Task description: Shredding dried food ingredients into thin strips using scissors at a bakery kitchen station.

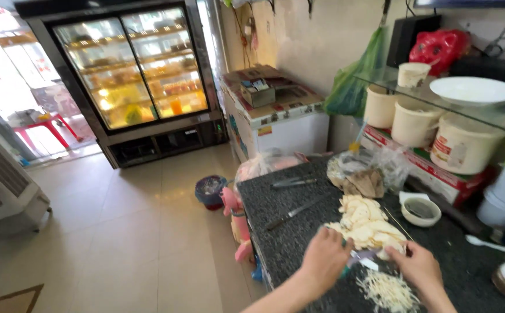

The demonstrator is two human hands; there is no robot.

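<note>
Small shop kitchen: tiled floor, glass display fridge (133, 66) at the back, dark speckled stone counter (281, 232) in front. On the counter, a stack of pale flat slices (365, 223), irregular and matte. Nearer the person lies a loose heap of fine pale shreds (387, 291), so part is already cut; the larger stack remains whole. The left hand (324, 259) is closed round a green-handled tool (360, 258). The right hand (418, 266) presses narrowly on the stack's near edge. A long knife (293, 213) lies unused beside it. A white bowl (420, 211) sits to the right.
</note>
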